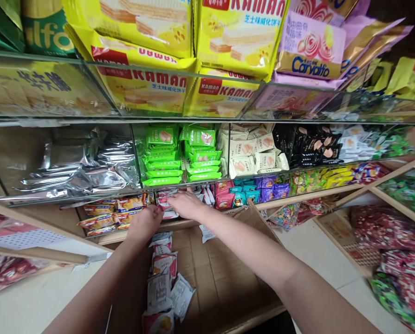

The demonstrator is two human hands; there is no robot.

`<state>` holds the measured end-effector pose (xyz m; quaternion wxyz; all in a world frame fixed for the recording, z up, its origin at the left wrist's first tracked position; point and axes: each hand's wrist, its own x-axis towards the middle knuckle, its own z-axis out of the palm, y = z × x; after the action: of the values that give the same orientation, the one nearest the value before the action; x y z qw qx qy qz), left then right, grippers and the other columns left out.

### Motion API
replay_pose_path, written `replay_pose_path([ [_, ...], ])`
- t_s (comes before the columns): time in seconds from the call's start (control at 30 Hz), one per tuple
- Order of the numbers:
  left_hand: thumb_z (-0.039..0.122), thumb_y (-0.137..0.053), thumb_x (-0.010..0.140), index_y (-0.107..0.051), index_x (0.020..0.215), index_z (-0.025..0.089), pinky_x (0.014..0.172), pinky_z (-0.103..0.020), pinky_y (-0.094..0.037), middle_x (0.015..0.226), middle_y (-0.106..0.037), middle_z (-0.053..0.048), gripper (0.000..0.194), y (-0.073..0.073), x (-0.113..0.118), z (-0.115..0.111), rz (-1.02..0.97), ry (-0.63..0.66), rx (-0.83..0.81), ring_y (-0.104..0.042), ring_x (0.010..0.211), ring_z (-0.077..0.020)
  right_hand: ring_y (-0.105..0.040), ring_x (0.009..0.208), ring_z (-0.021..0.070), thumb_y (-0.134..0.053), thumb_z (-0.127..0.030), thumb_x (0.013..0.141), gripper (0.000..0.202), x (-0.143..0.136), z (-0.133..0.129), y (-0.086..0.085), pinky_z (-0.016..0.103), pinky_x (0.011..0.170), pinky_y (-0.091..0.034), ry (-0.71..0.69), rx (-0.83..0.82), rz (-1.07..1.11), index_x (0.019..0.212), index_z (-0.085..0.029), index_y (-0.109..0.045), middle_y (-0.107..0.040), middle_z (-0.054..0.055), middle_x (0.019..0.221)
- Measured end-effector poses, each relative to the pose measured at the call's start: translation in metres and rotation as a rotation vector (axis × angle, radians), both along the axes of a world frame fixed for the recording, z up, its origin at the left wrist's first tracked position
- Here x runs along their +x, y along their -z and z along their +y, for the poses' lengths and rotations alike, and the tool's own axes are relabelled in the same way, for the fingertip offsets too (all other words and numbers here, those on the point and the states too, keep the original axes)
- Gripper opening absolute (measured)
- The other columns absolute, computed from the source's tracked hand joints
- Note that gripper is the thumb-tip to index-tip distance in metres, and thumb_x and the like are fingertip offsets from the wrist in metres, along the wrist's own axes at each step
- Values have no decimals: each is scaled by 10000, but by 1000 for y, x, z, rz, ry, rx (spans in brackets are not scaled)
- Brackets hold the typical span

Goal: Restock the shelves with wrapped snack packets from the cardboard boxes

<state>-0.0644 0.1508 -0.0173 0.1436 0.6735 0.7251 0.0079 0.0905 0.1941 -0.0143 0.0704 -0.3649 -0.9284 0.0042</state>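
My right hand (186,204) reaches into the low shelf compartment, its fingers stretched over a stack of red-and-white snack packets (165,204). At the stack's left side is my left hand (146,221), fingers curled in close to the packets; whatever they may grip is hidden. Below both hands stands an open cardboard box (221,269). Along its left side lies a row of loose white-and-red snack packets (164,266), some face up and others showing printed white backs. One more white packet (207,233) rests near the box's far edge.
Left of the stack sit orange-and-blue packets (99,215); teal packets (245,195) and purple ones (273,189) lie to the right. A glass-fronted shelf above holds green packets (164,157) and silver packets (71,162). Bagged snacks (398,269) stand at the right.
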Motion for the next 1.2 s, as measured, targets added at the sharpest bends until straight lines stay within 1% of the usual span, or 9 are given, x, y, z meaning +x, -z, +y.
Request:
replay_pose_path([
  [0.1, 392, -455, 807, -570, 870, 160, 633, -295, -426, 713, -621, -11, 267, -1, -1, -2, -30, -5, 27, -589, 684, -141, -561, 868, 224, -441, -196, 810, 191, 0, 0, -2, 436, 849, -312, 39, 0, 18, 977, -182, -534, -645, 62, 840],
  [0.27, 321, -502, 746, -556, 806, 188, 605, -278, -403, 689, -630, -1, 156, 4, -3, -1, -93, 13, 64, -593, 665, -154, -553, 907, 184, -428, -235, 831, 212, 3, -3, -7, 307, 768, -346, 98, -73, 195, 1019, -212, -523, -627, 38, 979],
  [0.4, 333, -520, 706, -503, 830, 208, 556, -263, -395, 637, -626, -1, 177, 11, -4, 0, -143, -36, 132, -613, 653, -190, -525, 924, 183, -481, -293, 825, 162, 1, -7, -2, 328, 818, -294, 178, -100, 280, 948, -212, -549, -633, 19, 929],
  [0.5, 376, -486, 738, -442, 956, 191, 585, -260, -418, 762, -631, -35, 289, 14, -5, -2, -170, -79, 235, -619, 722, -194, -486, 964, 200, -515, -293, 810, 150, -1, -8, 6, 345, 817, -274, 237, -122, 288, 923, -211, -570, -632, 28, 904],
  [0.63, 373, -453, 772, -460, 957, 207, 628, -248, -428, 832, -609, -38, 248, 13, -4, -4, -176, -35, 318, -604, 801, -184, -445, 993, 223, -516, -321, 812, 163, -3, -5, 15, 366, 819, -252, 347, -89, 311, 887, -204, -602, -616, 53, 974],
  [0.77, 399, -466, 770, -487, 1018, 224, 647, -240, -420, 855, -613, -30, 304, 12, -2, -3, -148, 19, 323, -596, 832, -184, -470, 937, 203, -506, -374, 815, 168, -3, 1, 21, 369, 817, -255, 371, -88, 304, 837, -247, -615, -629, 5, 924],
  [1.0, 383, -413, 800, -475, 1102, 224, 589, -269, -400, 810, -651, -56, 346, 14, -1, 5, -82, 28, 258, -622, 804, -229, -401, 1002, 269, -521, -428, 784, 285, 4, -2, 15, 397, 805, -290, 422, -3, 276, 930, -196, -595, -569, 96, 961],
  [1.1, 391, -420, 793, -482, 1080, 214, 566, -264, -400, 776, -650, -50, 342, 13, -2, 5, -78, 43, 254, -629, 767, -225, -392, 1001, 238, -473, -355, 825, 239, 23, -23, 7, 364, 822, -310, 348, 54, 355, 947, -181, -582, -541, 97, 997],
  [1.2, 379, -401, 803, -488, 1057, 204, 564, -249, -414, 725, -632, -21, 321, 10, -5, -2, -94, 72, 272, -621, 736, -197, -425, 921, 186, -381, -281, 871, 232, 53, -56, 12, 319, 820, -328, 40, 12, 324, 866, -167, -583, -548, 81, 909],
])
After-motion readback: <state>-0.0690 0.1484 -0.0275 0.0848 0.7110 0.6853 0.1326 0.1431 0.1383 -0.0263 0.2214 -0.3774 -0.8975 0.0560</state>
